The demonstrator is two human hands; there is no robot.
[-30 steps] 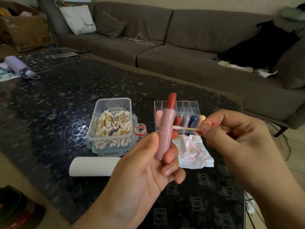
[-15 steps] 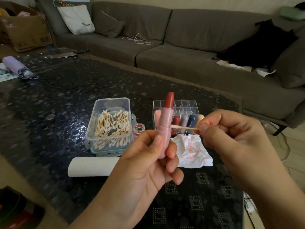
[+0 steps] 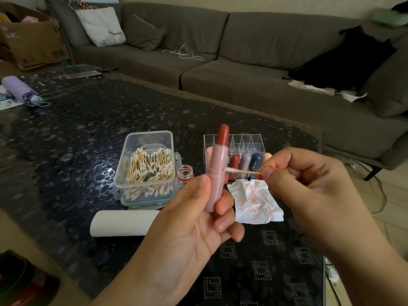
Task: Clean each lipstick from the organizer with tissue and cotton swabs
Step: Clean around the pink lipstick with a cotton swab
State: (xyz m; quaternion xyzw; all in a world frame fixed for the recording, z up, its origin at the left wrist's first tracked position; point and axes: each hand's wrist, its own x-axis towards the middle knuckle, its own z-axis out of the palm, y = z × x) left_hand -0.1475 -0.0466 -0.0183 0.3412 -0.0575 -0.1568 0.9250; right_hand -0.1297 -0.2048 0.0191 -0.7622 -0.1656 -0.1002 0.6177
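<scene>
In the head view, a pink lipstick (image 3: 215,173) with its red bullet extended is held upright at the centre of the frame, gripped between thumb and curled fingers of the left hand (image 3: 189,226). A cotton swab (image 3: 242,171) is pinched by the right hand (image 3: 309,186), its white tip touching the tube's collar. Behind, the clear organizer (image 3: 240,142) is seen on the dark table (image 3: 66,140), with a stained tissue (image 3: 254,202) before it and a swab box (image 3: 148,164) at its left.

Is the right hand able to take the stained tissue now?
Probably not at once: the right hand pinches a cotton swab. The tissue lies uncovered just below it.
</scene>
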